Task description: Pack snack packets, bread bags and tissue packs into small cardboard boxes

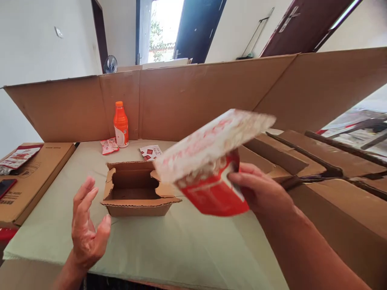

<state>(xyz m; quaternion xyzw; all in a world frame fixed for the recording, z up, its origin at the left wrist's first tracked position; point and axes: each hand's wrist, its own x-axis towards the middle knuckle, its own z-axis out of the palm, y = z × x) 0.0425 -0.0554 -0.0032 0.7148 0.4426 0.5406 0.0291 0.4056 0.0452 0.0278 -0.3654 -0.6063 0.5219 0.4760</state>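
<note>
My right hand (261, 185) grips a red and white printed package (211, 197) by its right side. The package is tilted in the air over the table, smeared by motion along its pale upper part. My left hand (89, 225) is raised with fingers apart and holds nothing. Just beyond it stands a small cardboard box (137, 210), its top open and its inside in shadow. The package's left end overlaps the box's right side in view. Behind the box lie a white card with dark red squares (150, 152), a small pink packet (109, 146) and an upright orange bottle (121, 125).
A tall cardboard panel (193, 100) walls off the table's back. Several cardboard boxes (341, 205) stand on the right. A flat carton (45, 181) at left bears a red and white pouch (21, 157) and a phone (6, 187). Pale green cloth (133, 249) covers the table.
</note>
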